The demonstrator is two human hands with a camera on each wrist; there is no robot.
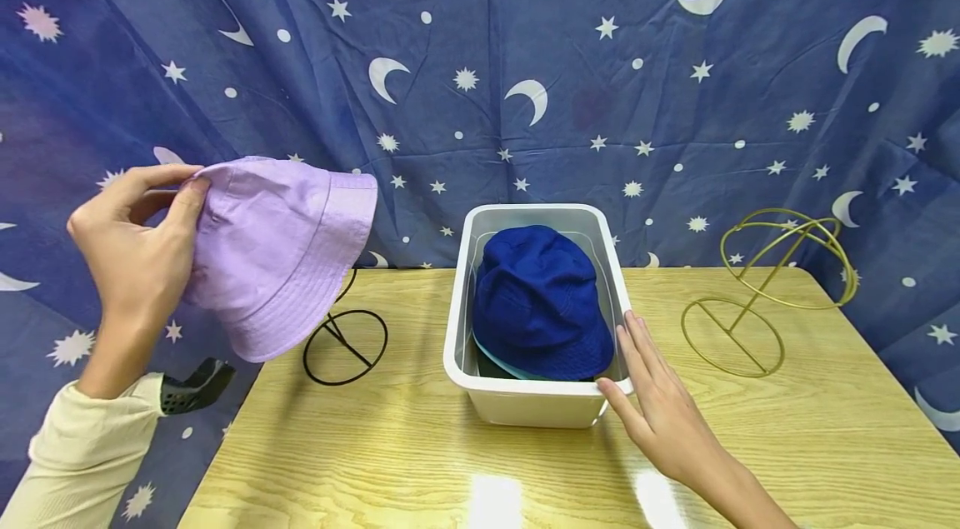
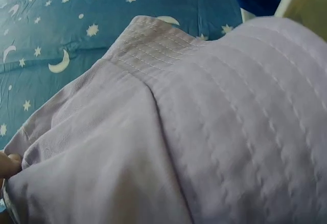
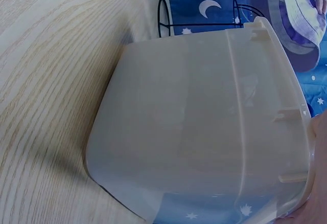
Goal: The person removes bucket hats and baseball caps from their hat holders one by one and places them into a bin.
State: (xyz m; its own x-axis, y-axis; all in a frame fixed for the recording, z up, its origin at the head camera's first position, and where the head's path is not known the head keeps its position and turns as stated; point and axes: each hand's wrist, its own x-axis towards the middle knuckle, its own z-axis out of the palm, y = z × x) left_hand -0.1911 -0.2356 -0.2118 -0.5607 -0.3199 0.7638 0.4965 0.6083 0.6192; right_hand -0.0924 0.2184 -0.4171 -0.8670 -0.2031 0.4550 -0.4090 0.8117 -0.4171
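My left hand (image 1: 142,242) pinches the crown of a lavender bucket hat (image 1: 273,246) between thumb and fingers, holding it up left of the table with the brim toward the right. Stitched rows on the brim of this hat (image 2: 240,116) fill much of the left wrist view. A white plastic bin (image 1: 459,304) stands mid-table, holding a dark blue bucket hat (image 1: 536,296) on top of a light teal edge (image 1: 498,361). Against the bin's right front rim rest the straight fingers of my right hand (image 1: 663,404). The right wrist view shows the bin's side wall (image 3: 173,127) close up.
A black wire stand (image 1: 346,346) is partly hidden behind the lavender hat. At the right stands a gold wire hat stand (image 1: 742,312). Behind the wooden table (image 1: 825,429) hangs a blue cloth (image 1: 450,4) with moons and stars.
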